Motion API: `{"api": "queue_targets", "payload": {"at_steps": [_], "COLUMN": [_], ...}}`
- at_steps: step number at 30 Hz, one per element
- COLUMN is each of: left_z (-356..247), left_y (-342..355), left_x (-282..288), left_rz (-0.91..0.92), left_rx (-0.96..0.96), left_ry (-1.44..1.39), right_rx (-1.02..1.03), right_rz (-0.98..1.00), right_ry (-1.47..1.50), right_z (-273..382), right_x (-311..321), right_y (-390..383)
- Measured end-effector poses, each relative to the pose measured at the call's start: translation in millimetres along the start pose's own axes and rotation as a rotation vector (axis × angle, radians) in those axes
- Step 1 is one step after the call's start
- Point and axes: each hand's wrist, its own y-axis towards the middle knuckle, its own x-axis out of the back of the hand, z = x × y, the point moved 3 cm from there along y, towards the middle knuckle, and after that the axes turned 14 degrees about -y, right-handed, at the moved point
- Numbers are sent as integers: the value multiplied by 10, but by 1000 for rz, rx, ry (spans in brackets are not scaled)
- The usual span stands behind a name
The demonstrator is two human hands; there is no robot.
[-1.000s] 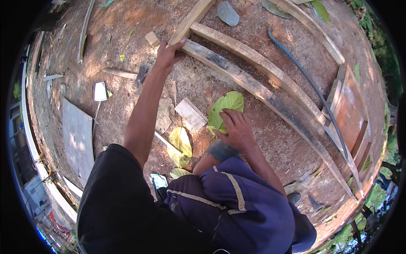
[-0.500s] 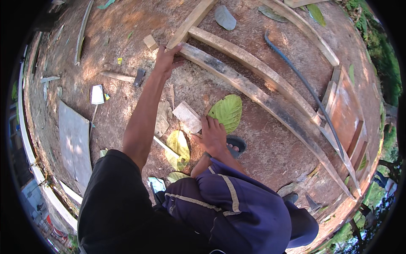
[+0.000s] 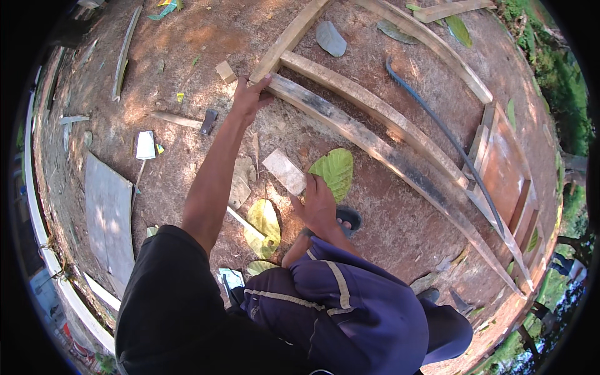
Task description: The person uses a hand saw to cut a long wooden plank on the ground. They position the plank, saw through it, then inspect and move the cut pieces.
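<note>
Bare reddish dirt (image 3: 187, 75) is filling the frame, littered with offcuts. At the far left a flat grey panel (image 3: 109, 215) is lying on the ground, with a thin pale strip leaning along the upper left. A hammer (image 3: 208, 121) is lying left of centre, well apart from both hands.

Left hand (image 3: 249, 99) is reaching to upper centre, fingers spread flat against the end of the long dark-stained plank (image 3: 400, 165), pressing rather than clasping. Right hand (image 3: 319, 203) is hovering at centre over a big green leaf (image 3: 334, 172), fingers loosely curled and holding nothing, just beside a small pale wood block (image 3: 284, 170).

Counted: four long planks crossing the upper right, two hands, one hammer, one dark hose (image 3: 450, 140), two large leaves near the knees (one green, one yellowing (image 3: 264, 225)).

Risk, as judged: the plank is resting loose on uneven dirt, so a push from the flat palm could make it slide or roll; rough edges could give splinters.
</note>
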Motion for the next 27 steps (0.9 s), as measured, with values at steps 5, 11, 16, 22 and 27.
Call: {"api": "queue_targets", "payload": {"at_steps": [5,11,16,22,27], "left_z": [-34,-46,-115,-122,-250], "left_y": [29,-48,-60,-89,-130], "left_x": [123,22,43,18,-93], "left_rz": [54,13,14,-98,-119], "left_rx": [1,24,7,-28,-34], "left_ry": [-24,-111,-37,-81,-69], "right_rx": [-1,-2,-58,-56,-119], "right_rz": [-63,-146,-20,-21,-28], "right_ry": [11,-55,31,23,106], "right_z": [-32,-110,-25,88,65], "right_x": [92,179,133,47,-104], "right_y": [267,611,958,1221,1331]}}
